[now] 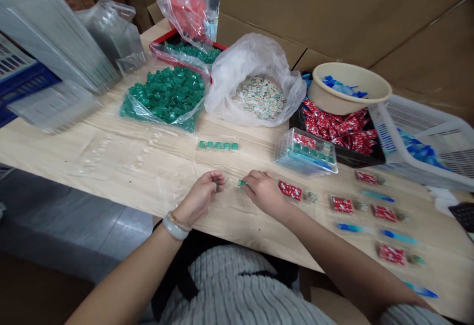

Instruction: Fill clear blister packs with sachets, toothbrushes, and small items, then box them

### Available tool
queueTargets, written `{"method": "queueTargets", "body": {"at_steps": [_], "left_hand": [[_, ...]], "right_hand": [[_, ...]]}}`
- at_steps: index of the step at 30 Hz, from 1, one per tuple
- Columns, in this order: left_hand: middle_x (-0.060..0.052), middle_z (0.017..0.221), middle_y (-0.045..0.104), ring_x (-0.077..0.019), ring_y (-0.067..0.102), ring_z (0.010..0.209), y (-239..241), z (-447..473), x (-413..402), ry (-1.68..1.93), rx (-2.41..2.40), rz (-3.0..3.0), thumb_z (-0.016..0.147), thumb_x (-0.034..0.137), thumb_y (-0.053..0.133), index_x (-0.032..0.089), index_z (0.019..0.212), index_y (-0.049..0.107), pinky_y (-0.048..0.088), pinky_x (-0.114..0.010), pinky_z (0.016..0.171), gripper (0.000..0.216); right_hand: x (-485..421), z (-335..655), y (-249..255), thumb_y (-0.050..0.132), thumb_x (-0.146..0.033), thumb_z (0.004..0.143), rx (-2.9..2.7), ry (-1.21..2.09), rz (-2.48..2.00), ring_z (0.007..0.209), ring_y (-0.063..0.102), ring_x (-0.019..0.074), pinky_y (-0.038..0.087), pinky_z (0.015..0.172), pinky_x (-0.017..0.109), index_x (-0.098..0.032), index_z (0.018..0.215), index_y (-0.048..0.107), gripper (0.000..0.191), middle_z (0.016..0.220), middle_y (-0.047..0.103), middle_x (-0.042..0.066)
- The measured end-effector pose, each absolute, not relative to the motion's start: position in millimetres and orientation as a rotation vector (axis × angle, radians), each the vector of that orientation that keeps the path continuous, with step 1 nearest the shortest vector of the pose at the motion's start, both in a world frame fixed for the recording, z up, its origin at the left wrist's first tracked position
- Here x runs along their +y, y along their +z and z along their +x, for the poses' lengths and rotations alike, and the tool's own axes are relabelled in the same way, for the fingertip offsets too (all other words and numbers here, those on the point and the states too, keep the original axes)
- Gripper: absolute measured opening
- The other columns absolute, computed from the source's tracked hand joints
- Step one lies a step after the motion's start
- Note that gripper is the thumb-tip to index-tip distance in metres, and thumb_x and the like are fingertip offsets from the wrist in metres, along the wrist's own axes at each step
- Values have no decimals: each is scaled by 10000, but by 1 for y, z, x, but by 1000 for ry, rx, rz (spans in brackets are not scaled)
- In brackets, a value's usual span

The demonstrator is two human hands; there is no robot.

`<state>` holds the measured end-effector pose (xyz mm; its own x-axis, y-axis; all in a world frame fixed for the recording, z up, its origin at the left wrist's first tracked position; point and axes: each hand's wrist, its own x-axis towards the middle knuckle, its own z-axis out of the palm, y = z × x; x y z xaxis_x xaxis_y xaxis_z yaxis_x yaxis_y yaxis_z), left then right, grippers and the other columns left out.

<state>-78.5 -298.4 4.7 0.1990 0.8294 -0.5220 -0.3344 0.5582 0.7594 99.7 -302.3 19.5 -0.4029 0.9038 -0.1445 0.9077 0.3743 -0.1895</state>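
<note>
My right hand [264, 191] is closed, its thumb and fingers on a small green translucent plastic piece [242, 183] over a clear tray. To its left, my left hand [203, 192] has curled fingers, and I cannot make out what they hold. Just beyond both hands, a clear tray holds a row of several green pieces [218, 145]. By my right wrist lies a clear tray with a red patterned packet [290, 190] and a small cube-like item [311, 196]. More flat clear trays [172, 186] are beside my left hand.
Behind are a bag of green pieces [166, 93], a bag of small printed pieces [259, 98] and a beige bowl [351, 85] above red packets [340, 130]. A filled clear box [305, 152] stands right of centre. Filled trays [342, 205] cover the right side; stacked clear trays [62, 28] stand left.
</note>
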Motion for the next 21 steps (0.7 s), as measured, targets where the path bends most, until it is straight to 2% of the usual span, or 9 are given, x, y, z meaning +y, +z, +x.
{"method": "queueTargets", "body": {"at_steps": [3,8,13,16,21], "left_hand": [[-27,770,582,-106,543,756,2,-80,-298,837,1090,602,529,14,409,126,763,550,421,-242,741,295],[-31,828,601,-108,551,791,0,-81,-301,823,1050,605,578,37,477,127,811,574,412,-264,803,268],[-38,908,602,-122,550,913,0,-88,-301,828,964,520,605,73,548,137,847,569,390,-278,877,251],[-49,909,609,-128,555,900,2,-89,-300,799,956,569,629,108,564,132,851,564,406,-274,850,224],[-25,802,604,-108,571,755,6,-80,-298,759,1021,720,648,147,576,128,834,543,439,-229,702,190]], "right_hand": [[-299,85,25,427,-217,834,2476,-225,1540,807,528,195,311,716,335,-146,794,625,214,823,592,102],[-302,77,22,443,-201,824,2414,-155,1522,794,530,217,291,696,356,-135,762,637,214,811,597,130],[-304,85,14,461,-223,827,2473,-239,1545,836,530,212,316,732,342,-157,847,631,184,839,604,107],[-305,94,12,443,-221,841,2559,-408,1644,862,537,177,339,772,308,-181,938,615,201,878,614,69],[-304,108,4,463,-212,825,2614,-662,1816,824,554,152,374,760,284,-170,943,606,190,867,631,55]]}}
